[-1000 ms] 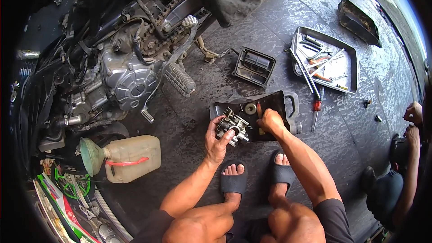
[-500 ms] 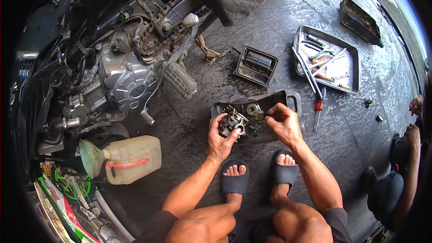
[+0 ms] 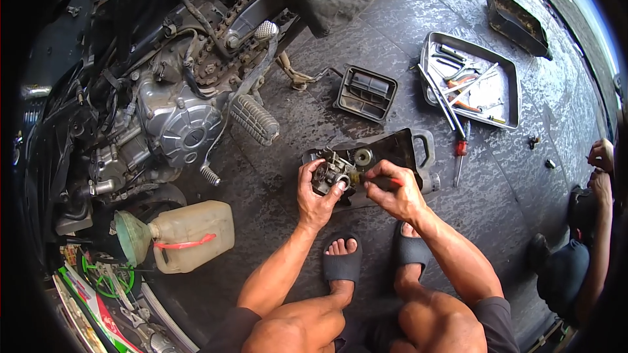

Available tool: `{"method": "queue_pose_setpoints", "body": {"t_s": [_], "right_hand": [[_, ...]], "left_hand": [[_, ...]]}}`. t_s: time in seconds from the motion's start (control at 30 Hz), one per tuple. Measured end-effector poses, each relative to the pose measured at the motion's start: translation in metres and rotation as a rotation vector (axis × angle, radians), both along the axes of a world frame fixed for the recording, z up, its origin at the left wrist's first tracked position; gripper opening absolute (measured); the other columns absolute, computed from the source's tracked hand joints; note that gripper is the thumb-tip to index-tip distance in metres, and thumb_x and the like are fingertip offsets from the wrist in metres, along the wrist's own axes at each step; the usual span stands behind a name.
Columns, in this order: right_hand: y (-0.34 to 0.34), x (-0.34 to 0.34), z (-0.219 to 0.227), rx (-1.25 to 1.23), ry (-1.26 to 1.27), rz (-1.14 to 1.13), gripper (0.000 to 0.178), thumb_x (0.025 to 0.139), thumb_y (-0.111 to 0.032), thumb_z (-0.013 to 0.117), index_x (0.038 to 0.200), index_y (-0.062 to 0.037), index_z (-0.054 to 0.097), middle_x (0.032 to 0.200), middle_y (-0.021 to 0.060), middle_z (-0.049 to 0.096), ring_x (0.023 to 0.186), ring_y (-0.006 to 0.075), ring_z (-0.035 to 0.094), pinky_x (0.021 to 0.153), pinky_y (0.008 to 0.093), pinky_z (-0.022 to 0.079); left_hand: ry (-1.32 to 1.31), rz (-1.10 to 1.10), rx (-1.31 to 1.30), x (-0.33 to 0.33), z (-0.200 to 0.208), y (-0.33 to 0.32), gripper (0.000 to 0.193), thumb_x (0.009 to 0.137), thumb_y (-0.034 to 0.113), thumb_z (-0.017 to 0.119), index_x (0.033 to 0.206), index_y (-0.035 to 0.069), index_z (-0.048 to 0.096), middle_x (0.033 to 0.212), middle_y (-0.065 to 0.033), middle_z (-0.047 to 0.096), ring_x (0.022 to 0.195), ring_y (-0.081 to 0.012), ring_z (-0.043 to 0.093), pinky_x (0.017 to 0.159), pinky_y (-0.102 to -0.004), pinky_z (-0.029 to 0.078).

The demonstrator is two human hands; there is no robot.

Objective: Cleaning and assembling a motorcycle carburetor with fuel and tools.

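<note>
A metal carburetor [image 3: 332, 171] is in my left hand [image 3: 315, 197], fingers and thumb wrapped round its body. My right hand [image 3: 400, 191] is closed on a small brush [image 3: 355, 177], whose yellowish tip is at the carburetor's right side; a bit of its red handle [image 3: 397, 182] shows between my fingers. Both hands are over a dark plastic tray [image 3: 424, 168] that looks like a cut-open jerrycan with a moulded handle. A round metal part [image 3: 362, 156] lies in it, just beyond my right fingers. My hands hide much of the tray's inside.
A motorcycle engine [image 3: 186, 124] with footpegs stands at left. Near it lie a jerrycan [image 3: 203, 222] and a green funnel [image 3: 131, 238]. Beyond the tray are an open black box [image 3: 367, 115] and a tool tray [image 3: 517, 101]; a screwdriver [image 3: 461, 150] lies nearby. Another person's arm [image 3: 600, 235] is at right.
My right hand has moved left with the brush, bringing its tip up to the carburetor. My left hand still holds the carburetor, a little further left. The whole view has shifted slightly.
</note>
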State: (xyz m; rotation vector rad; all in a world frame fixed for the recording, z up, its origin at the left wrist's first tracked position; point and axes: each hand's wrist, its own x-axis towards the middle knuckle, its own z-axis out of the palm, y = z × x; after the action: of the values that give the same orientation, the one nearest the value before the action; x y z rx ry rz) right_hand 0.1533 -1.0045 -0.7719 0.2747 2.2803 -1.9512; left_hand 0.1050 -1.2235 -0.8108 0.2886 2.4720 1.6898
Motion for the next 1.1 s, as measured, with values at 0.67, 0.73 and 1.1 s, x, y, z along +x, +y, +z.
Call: {"method": "queue_pose_setpoints", "body": {"t_s": [0.67, 0.73, 1.1], "right_hand": [[0.003, -0.006, 0.021, -0.071, -0.183, -0.127, 0.016, 0.086, -0.007, 0.072, 0.099, 0.003, 0.07, 0.092, 0.0129, 0.074, 0.081, 0.0119, 0.069, 0.074, 0.0282, 0.055], [-0.003, 0.001, 0.019, -0.154, -0.046, -0.155, 0.016, 0.085, -0.008, 0.072, 0.097, 0.0031, 0.07, 0.091, 0.014, 0.074, 0.082, 0.0171, 0.072, 0.076, 0.03, 0.056], [0.017, -0.003, -0.042, 0.767, -0.064, 0.306, 0.015, 0.078, -0.013, 0.07, 0.088, -0.0027, 0.07, 0.089, 0.0175, 0.071, 0.083, 0.0426, 0.069, 0.076, 0.0473, 0.055]], "left_hand": [[-0.3, 0.065, 0.265, 0.01, 0.001, 0.013, 0.057, 0.085, 0.027, 0.078, 0.129, 0.001, 0.053, 0.11, -0.0064, 0.064, 0.097, -0.0133, 0.06, 0.088, -0.0291, 0.051], [-0.305, 0.073, 0.267, 0.011, 0.001, 0.011, 0.057, 0.086, 0.027, 0.078, 0.129, 0.0, 0.053, 0.11, -0.007, 0.064, 0.097, -0.0139, 0.061, 0.088, -0.0293, 0.051], [-0.629, 0.172, 0.739, 0.007, 0.001, 0.016, 0.039, 0.093, 0.025, 0.069, 0.125, 0.005, 0.056, 0.11, -0.0074, 0.066, 0.098, -0.0174, 0.065, 0.088, -0.0316, 0.054]]}}
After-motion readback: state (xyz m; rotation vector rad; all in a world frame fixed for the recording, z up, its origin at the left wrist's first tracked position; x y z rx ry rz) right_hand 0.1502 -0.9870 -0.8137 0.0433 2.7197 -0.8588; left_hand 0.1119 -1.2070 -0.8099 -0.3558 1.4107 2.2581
